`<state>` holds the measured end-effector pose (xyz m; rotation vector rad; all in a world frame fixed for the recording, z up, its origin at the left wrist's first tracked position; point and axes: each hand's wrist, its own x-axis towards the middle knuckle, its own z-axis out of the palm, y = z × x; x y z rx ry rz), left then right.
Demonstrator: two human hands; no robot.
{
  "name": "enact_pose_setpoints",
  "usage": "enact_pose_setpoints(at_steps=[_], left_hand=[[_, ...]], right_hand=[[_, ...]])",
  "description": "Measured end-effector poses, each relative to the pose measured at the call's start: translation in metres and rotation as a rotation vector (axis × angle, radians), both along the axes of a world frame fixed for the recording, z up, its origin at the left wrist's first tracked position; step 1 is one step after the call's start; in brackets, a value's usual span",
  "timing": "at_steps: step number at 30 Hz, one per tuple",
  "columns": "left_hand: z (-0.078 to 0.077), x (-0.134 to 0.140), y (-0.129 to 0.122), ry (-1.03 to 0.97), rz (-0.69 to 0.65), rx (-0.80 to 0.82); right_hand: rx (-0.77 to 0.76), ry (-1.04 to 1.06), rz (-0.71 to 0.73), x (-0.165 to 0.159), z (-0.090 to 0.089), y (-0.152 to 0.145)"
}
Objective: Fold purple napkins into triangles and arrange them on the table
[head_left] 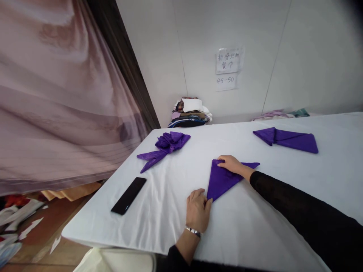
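Left hand (197, 211) and right hand (231, 165), apart, touch the cloth (221, 182) near two corners, right of the frame's centre; whether either pinches, I cannot tell; folding seems underway, the next move likely needing aligned edges

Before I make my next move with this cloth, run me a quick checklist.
1. Left hand at the cloth's near corner: ok.
2. Right hand at its far edge: ok.
3. Phone apart from the cloth: ok, off to the left.
4. Rosette and arrow-shaped piece apart from the cloth: ok.
5. Layers inside the cloth lined up: cannot tell, hidden.
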<state>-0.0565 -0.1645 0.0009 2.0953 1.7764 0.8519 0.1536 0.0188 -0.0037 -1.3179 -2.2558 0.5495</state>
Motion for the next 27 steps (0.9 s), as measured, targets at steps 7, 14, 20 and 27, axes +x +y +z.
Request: enact_pose_setpoints(at_steps=[7, 14, 20, 27], left_hand=[[-0.002, 0.000, 0.000, 0.016, 0.001, -0.013], [0.002, 0.000, -0.002, 0.041, -0.001, 0.006], [-0.001, -0.002, -0.004, 0.043, 0.013, 0.019], [0.005, -0.005, -0.006, 0.091, 0.012, 0.008]], right_hand=[[0.037, 0.039, 0.004, -0.001, -0.008, 0.003], [0.029, 0.086, -0.040, -0.001, -0.014, 0.003], [0.104, 0.038, -0.064, -0.002, -0.010, -0.002], [0.158, 0.001, -0.074, -0.002, -0.013, -0.002]])
